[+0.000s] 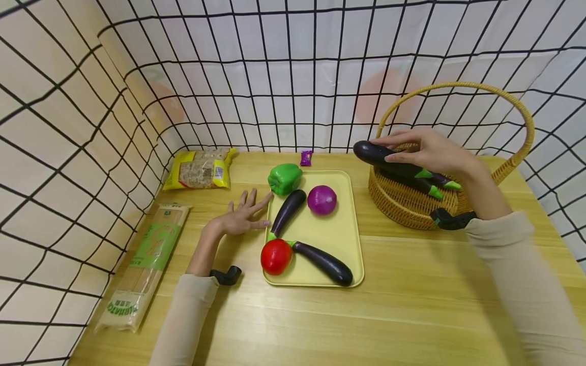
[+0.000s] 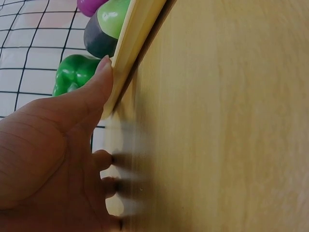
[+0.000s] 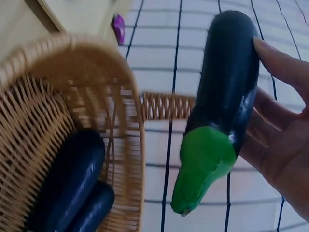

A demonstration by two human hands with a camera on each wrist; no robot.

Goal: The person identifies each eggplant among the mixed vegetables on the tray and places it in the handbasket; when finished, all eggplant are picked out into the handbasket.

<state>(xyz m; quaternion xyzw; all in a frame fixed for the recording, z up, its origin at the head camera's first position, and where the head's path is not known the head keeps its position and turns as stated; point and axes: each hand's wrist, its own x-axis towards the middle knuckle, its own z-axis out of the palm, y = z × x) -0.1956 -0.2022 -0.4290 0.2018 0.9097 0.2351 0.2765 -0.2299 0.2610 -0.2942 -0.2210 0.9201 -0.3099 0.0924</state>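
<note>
My right hand (image 1: 432,150) grips a dark eggplant (image 3: 227,82) by its sides, above the wicker basket (image 1: 393,208). Inside that basket lie two more eggplants (image 3: 72,179), their green stem ends showing in the head view. My left hand (image 1: 240,216) is spread on the table, thumb and index finger at the left edge of the yellow tray (image 1: 320,231). On the tray are a green bell pepper (image 1: 285,178), a purple onion (image 1: 322,200), a red tomato (image 1: 276,256) and two eggplants, one upper (image 1: 289,209) and one lower (image 1: 325,263).
A yellow food bag (image 1: 199,169) lies at the back left, with a long noodle packet (image 1: 146,264) in front of it. Behind the tray is a small purple packet (image 1: 306,158). The basket's tall handle (image 1: 458,85) arches up, and black-lined walls enclose the table.
</note>
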